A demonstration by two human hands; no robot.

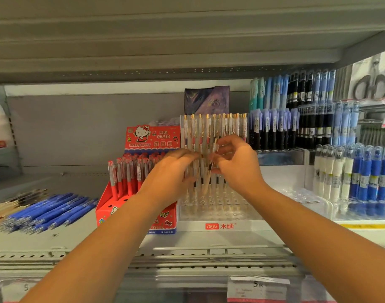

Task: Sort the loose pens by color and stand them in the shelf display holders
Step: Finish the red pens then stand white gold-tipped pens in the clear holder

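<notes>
Clear pen (210,166) sits pinched in my right hand (238,165) over the hesu holder (241,225), my left hand (172,171) at its nine o'clock, grip there I cannot tell.

One wide-angle head camera is facing forward at the shelf (198,240), sitting near it, centring on the pen holder (220,213).

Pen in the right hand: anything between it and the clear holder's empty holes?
Nothing visible. The pen, tilted in the right hand, is above empty front holes of the clear holder; left hand alongside.
</notes>
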